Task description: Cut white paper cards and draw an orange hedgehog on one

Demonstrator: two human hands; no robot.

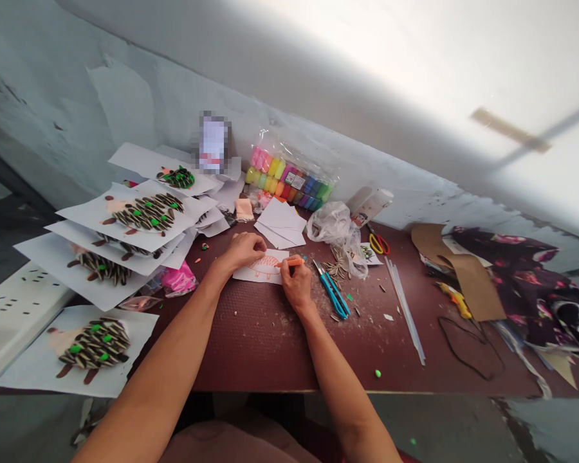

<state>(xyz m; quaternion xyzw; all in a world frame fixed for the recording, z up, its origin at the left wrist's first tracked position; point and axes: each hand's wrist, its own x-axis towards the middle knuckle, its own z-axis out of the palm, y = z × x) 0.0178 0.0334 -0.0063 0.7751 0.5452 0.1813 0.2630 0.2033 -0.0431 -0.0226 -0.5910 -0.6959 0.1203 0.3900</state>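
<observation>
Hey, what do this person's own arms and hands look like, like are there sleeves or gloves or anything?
The left hand and right hand are ungloved. Both forearms are bare, with no sleeves in view, and no watch or bracelet shows. A dull brownish garment appears at the bottom edge.

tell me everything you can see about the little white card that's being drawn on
The small white card, paper by its look, lies flat and slightly askew on the dark red table. It bears an orange line drawing: a rounded body filled with short strokes, with small feet below. The left hand is at its upper left edge; the right hand, holding an orange pen, covers its right end. The pen's tip is at the drawing.
</observation>
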